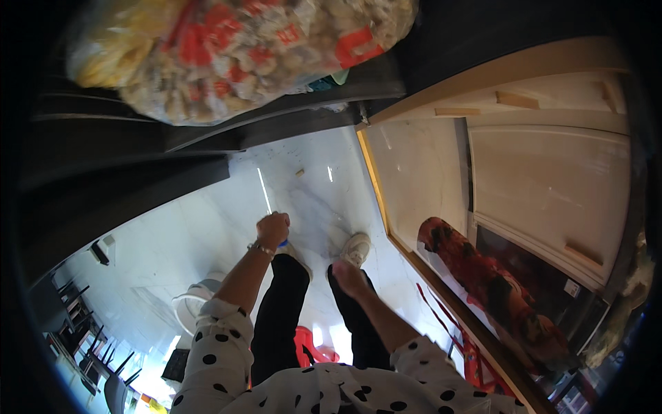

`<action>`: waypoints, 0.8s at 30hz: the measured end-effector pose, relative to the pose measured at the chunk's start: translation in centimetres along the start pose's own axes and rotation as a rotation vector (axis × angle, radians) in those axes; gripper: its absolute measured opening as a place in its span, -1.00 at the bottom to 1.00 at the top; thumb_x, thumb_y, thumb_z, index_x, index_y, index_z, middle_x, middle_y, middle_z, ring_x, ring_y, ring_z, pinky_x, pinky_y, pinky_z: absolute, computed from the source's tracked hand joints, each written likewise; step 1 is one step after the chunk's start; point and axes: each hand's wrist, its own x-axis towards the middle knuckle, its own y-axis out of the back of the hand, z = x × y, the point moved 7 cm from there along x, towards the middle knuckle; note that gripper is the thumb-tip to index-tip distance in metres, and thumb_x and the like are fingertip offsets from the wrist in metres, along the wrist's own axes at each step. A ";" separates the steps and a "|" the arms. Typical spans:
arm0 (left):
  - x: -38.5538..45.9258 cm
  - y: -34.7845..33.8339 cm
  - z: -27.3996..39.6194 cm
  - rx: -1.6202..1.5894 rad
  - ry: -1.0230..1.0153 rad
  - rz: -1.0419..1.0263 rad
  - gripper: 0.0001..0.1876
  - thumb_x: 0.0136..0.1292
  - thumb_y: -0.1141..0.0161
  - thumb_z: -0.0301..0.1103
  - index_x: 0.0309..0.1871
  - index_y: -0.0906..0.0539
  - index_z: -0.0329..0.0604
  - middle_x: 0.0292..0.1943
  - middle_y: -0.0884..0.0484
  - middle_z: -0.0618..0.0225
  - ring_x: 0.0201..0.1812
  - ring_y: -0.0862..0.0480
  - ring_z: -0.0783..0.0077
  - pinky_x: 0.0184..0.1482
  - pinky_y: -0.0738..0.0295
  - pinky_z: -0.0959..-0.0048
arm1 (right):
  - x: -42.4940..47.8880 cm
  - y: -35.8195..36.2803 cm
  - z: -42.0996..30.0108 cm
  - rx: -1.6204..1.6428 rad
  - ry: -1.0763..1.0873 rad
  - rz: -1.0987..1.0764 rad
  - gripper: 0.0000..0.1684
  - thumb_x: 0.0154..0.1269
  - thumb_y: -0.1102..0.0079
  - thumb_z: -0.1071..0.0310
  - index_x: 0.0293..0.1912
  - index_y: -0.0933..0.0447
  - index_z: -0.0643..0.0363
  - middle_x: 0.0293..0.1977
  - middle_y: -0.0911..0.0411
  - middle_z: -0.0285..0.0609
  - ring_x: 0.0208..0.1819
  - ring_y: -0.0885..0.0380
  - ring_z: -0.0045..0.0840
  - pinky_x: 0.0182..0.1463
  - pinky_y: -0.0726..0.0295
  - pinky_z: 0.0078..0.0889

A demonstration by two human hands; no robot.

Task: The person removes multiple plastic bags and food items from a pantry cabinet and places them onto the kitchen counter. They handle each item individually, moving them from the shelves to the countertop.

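Note:
My left hand (273, 227) is curled in a fist above my left shoe, with a small blue object (283, 243) showing at its lower edge; most of that object is hidden. A thin white line (264, 191) runs up from the fist; whether it is a rod or a reflection on the floor, I cannot tell. Blurred, my right hand (347, 277) hangs over my right leg, just below the right shoe (357, 248). Its fingers are not clear. Both feet stand on the glossy marbled floor (305, 202).
A plastic bag (222, 62) with pale lumpy contents sits on a dark shelf (289, 111) close ahead. At right stands a wood-edged mirror or glass panel (377, 181). A white bucket (189, 308), red plastic item (305, 346) and chairs (116, 388) lie left and behind.

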 end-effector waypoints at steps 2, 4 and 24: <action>4.7 -0.4 0.5 0.127 0.064 -0.046 -0.69 0.13 -0.02 -0.04 -0.22 -0.65 0.05 -0.25 -0.66 0.32 -0.18 -0.65 0.24 -0.22 -0.53 0.23 | -1.7 -2.7 -0.3 0.061 0.015 -0.077 -0.74 0.31 0.08 0.18 -0.21 -0.47 0.14 -0.26 -0.56 -0.04 -0.21 -0.54 -0.13 -0.17 -0.50 -0.15; 7.9 0.5 2.7 0.197 0.074 -0.058 -0.40 0.08 0.05 0.29 -0.28 -0.68 -0.07 -0.29 -0.68 0.24 -0.22 -0.67 0.25 -0.29 -0.53 0.27 | -1.7 -3.3 -1.4 0.010 -0.009 -0.203 -0.72 0.30 0.05 0.15 -0.14 -0.48 0.11 -0.24 -0.56 -0.07 -0.20 -0.55 -0.17 -0.14 -0.51 -0.18; 20.0 -5.2 1.5 0.373 -0.038 0.510 -0.82 0.17 -0.07 -0.19 -0.46 -0.62 0.03 -0.49 -0.66 0.30 -0.41 -0.68 0.25 -0.37 -0.55 0.33 | -3.3 2.3 -10.3 0.266 0.170 -0.129 -0.67 0.29 -0.05 0.27 0.00 -0.33 0.17 -0.33 -0.50 -0.10 -0.31 -0.56 -0.31 -0.27 -0.54 -0.31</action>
